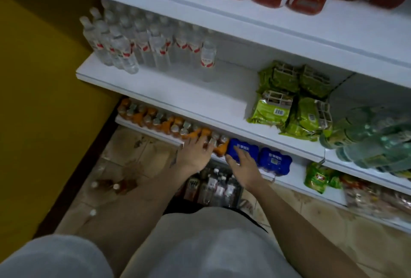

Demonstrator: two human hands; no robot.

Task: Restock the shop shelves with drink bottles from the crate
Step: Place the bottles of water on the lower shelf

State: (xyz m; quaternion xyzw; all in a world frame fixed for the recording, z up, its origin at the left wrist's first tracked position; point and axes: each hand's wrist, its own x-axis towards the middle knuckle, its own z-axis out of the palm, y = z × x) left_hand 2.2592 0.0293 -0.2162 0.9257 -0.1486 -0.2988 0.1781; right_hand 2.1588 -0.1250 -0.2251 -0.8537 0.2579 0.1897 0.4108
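Observation:
A row of orange-labelled drink bottles [155, 119] stands on the low shelf [151, 132]. My left hand [195, 152] reaches into the right end of that row, its fingers stretched out and touching the bottle tops. My right hand [242, 165] rests with straight fingers on a blue wrapped pack [242, 147] beside the bottles. On the floor below the hands sits the dark crate [239, 195], holding several bottles [219, 188]; my arms and torso partly cover it.
Clear water bottles [124, 41] fill the left of the middle shelf [169, 90], with green packets [289, 104] to the right. A second blue pack [275, 161] lies right of the first. Two brown bottles [113, 185] lie on the tiled floor. A yellow wall [33, 99] is at left.

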